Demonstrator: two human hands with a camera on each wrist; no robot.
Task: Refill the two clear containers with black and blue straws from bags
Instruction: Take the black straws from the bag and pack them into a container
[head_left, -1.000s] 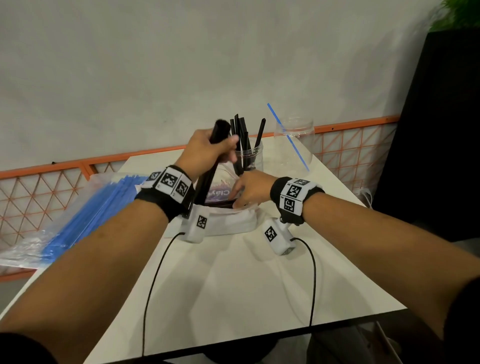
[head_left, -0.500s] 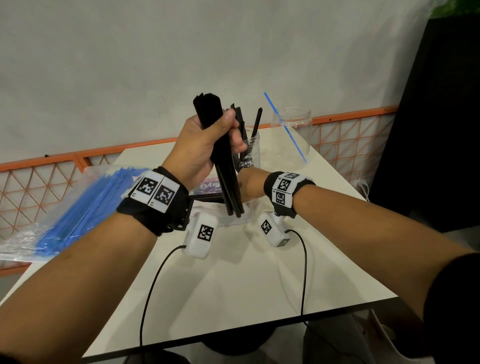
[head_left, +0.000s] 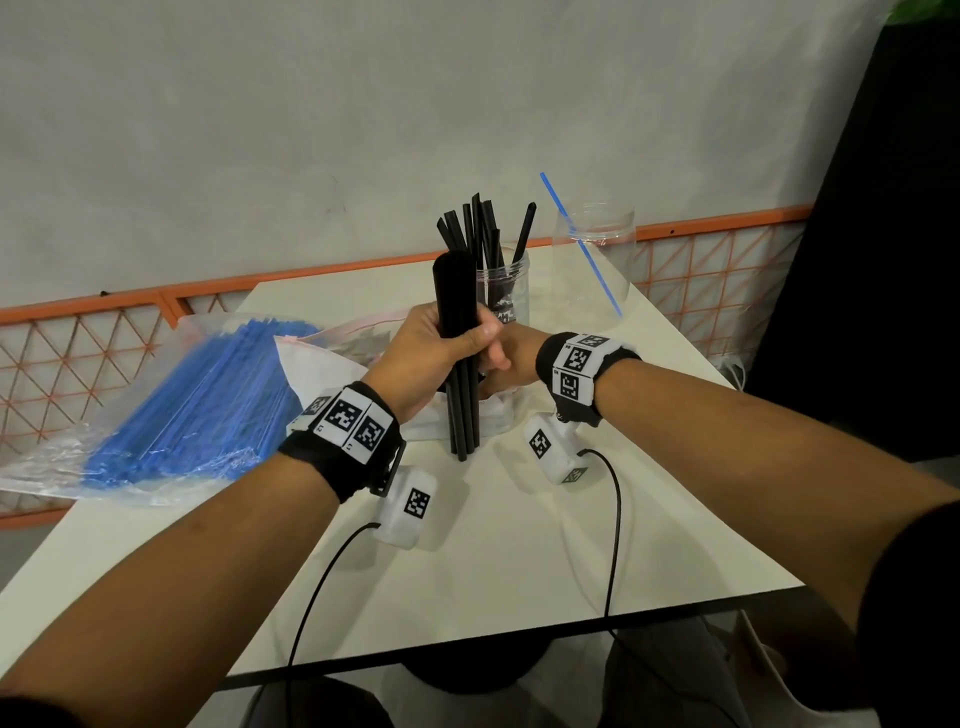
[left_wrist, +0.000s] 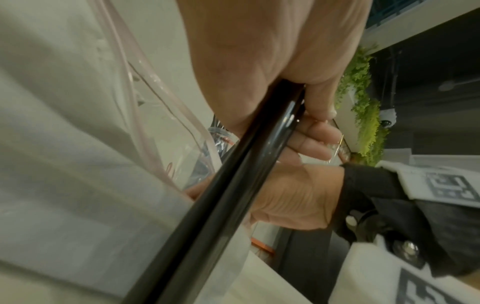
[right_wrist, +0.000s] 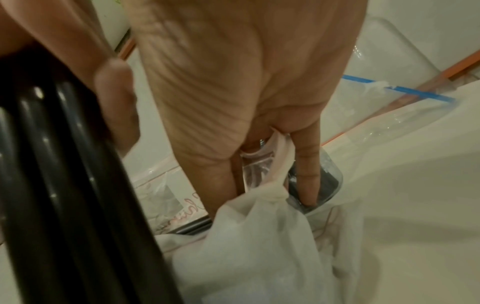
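Gripping the light, stiff, slippery black straws (head_left: 457, 358) mid-length, the left hand (head_left: 436, 353) holds firmly; beside it, right hand (head_left: 506, 364) pinches the bag (right_wrist: 259, 236)

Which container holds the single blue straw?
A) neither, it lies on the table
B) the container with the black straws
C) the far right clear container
C: the blue straw leans in the far right clear container, apart from the black straws in the nearer one.
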